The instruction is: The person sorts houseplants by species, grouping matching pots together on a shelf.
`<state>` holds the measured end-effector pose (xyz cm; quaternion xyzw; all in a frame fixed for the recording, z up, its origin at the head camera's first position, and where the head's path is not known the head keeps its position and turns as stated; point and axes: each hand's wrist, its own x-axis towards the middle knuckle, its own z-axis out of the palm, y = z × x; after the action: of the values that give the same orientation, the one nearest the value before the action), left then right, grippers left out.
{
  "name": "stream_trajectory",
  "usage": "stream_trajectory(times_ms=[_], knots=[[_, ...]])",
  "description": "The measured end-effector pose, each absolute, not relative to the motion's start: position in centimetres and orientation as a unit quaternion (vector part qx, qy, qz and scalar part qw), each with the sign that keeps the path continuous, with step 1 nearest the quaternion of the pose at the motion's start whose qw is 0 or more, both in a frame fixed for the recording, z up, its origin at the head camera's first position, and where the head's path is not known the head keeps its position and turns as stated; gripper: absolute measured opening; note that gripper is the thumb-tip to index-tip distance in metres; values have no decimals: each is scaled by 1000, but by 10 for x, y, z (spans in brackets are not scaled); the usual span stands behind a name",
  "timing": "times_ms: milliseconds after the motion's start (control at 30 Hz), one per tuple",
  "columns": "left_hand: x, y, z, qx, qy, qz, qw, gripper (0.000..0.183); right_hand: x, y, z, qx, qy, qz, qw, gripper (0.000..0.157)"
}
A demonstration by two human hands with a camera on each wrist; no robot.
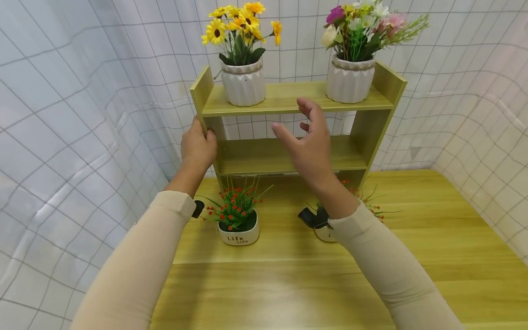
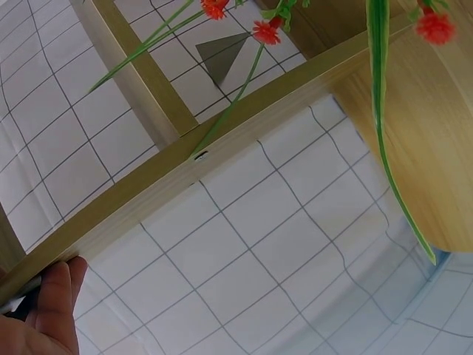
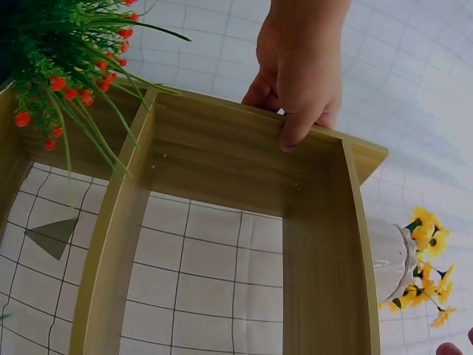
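A small wooden shelf (image 1: 297, 98) stands on the table with bare middle boards. My left hand (image 1: 198, 144) grips its left side panel just under the top board, thumb on the inner face. In the left wrist view, fingers (image 2: 59, 296) bend around the panel's edge. My right hand (image 1: 311, 142) is raised in front of the shelf, holding nothing, its fingers apart and loosely bent. On the top board sit a white pot of yellow flowers (image 1: 243, 85) at left and a white pot of mixed flowers (image 1: 350, 80) at right.
Two low white planters with red-flowered grass stand before the shelf: the left planter (image 1: 239, 236) in plain sight, the right planter (image 1: 323, 233) partly behind my right forearm. A grid-patterned curtain (image 1: 74, 91) surrounds the wooden table (image 1: 264, 288).
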<state>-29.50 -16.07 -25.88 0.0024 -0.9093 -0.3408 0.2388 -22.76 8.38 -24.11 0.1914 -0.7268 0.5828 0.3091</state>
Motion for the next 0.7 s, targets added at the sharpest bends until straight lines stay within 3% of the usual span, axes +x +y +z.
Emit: stream_trajectory(times_ms=[433,700], knots=[[-294,-163,-255,4,-909,-345,233,36,-194,114,-298,185,-689,625,317,60],[-295,-161,-258,-2,-910,-348,226,37,-168,123,-335,168,-692,640,288,62]])
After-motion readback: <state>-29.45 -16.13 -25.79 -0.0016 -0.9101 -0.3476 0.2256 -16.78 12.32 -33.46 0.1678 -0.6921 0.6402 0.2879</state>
